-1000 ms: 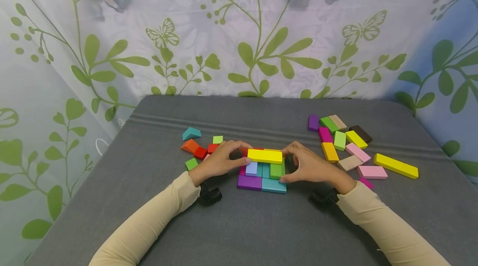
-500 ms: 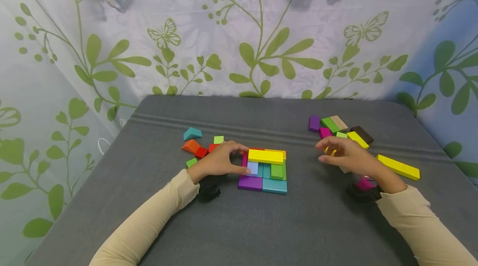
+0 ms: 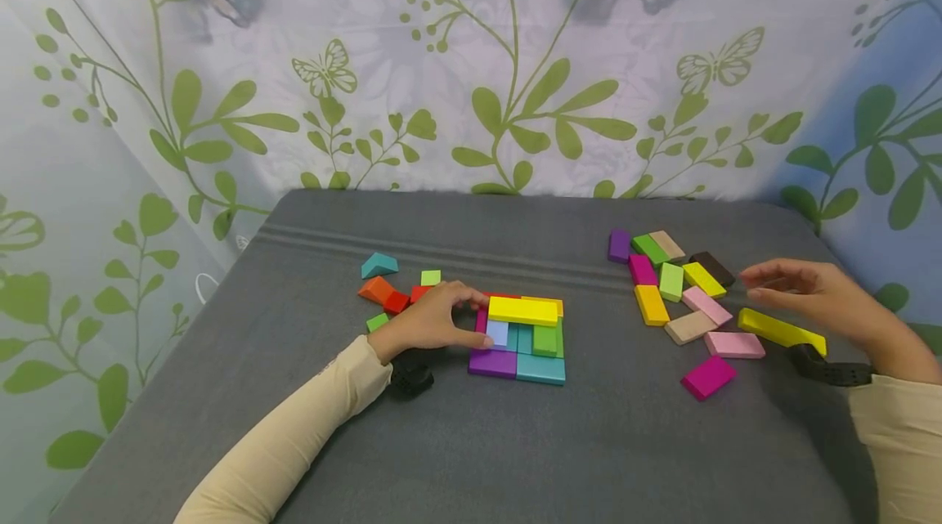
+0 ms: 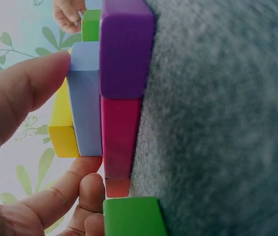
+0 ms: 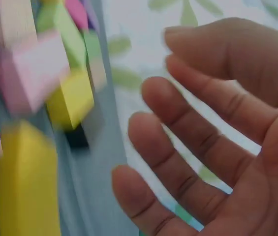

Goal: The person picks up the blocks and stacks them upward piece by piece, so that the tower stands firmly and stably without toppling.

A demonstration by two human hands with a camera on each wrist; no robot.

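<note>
My left hand [image 3: 430,318] is at the left side of a low stack of coloured wooden blocks. In the left wrist view, the thumb and a finger pinch the light blue block [image 4: 85,113] at its two ends. Below it lie a purple block [image 4: 128,49] and a magenta block [image 4: 121,137]. Across the top of the stack lies a yellow block [image 3: 523,311], with a green block [image 3: 545,340] in front of it. On the right, my right hand [image 3: 824,303] hovers above a long yellow block [image 3: 782,332], fingers relaxed and holding nothing.
Right of the stack lie several loose blocks, among them a magenta block [image 3: 709,378], a pink block [image 3: 735,345] and an orange-yellow block [image 3: 652,306]. On the left are a teal block [image 3: 379,265] and an orange block [image 3: 376,289]. A patterned curtain [image 3: 471,58] hangs behind the grey table [image 3: 515,459].
My right hand has left the stack and moved right, over the loose blocks, to the long yellow block. My left hand stays at the stack, which looks the same.
</note>
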